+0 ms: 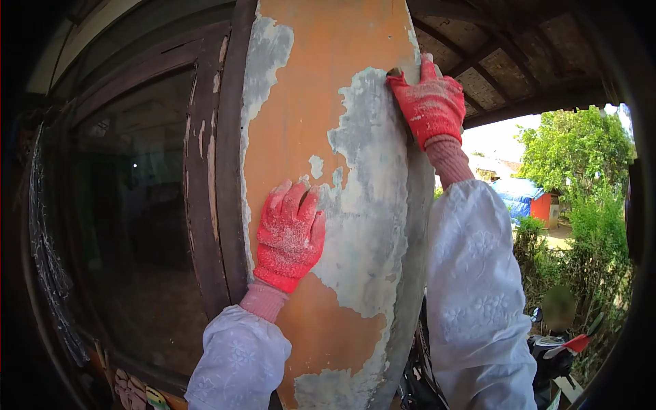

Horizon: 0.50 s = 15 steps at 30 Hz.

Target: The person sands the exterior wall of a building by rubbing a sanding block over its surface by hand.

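A pillar (321, 41) with peeling orange paint stands in front of me, grey and whitish patches (372, 198) showing where the paint is gone. My left hand (290, 236), in a dusty red work glove, lies against the pillar's face with its fingers stretched upward, holding nothing. Higher up, my right hand (432, 99) in a matching glove is bent around the pillar's right edge. A small brownish piece (395, 72) shows by its thumb; what it is I cannot make out. Some fingers of this hand are hidden. White sleeves (478, 287) cover both forearms.
Left of the pillar is a dark wooden frame (205, 164) with chipped paint around a dark glass pane (137, 205). A wooden roof (506, 61) overhangs at upper right. Below right stands part of a motorbike (550, 345), with green bushes (581, 184) and a blue tarp (512, 195) beyond.
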Available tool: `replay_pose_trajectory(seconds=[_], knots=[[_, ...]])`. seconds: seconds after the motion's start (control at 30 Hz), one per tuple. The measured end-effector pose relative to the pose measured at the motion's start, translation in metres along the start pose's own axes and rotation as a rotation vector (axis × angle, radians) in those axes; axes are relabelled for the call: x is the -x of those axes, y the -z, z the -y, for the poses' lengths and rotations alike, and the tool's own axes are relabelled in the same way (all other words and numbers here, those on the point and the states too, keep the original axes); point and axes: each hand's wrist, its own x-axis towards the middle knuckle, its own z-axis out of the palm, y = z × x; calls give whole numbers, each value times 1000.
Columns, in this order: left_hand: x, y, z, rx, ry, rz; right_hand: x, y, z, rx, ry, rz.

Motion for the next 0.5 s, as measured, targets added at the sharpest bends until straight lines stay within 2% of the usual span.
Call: replay_pose_trajectory(seconds=[0.03, 0.07, 0.13, 0.23, 0.3, 0.4, 0.5], knots=[[1, 1, -1, -6, -1, 11, -22, -3, 7, -26, -34, 17], [0, 0, 0, -3, 1, 5, -41, -16, 6, -30, 19, -48], [-2, 1, 2, -4, 5, 10, -61, -22, 10, -68, 49, -40], [-2, 0, 1, 10, 4, 0, -24, 17, 20, -59, 1, 87], [-1, 0, 1, -11, 3, -22, 10, 6, 1, -56, 59, 76], [0, -2, 1, -34, -8, -38, 115, 9, -31, 28, 208, -36], [0, -3, 1, -31, -13, -33, 269, 50, -78, -22, 167, 187]])
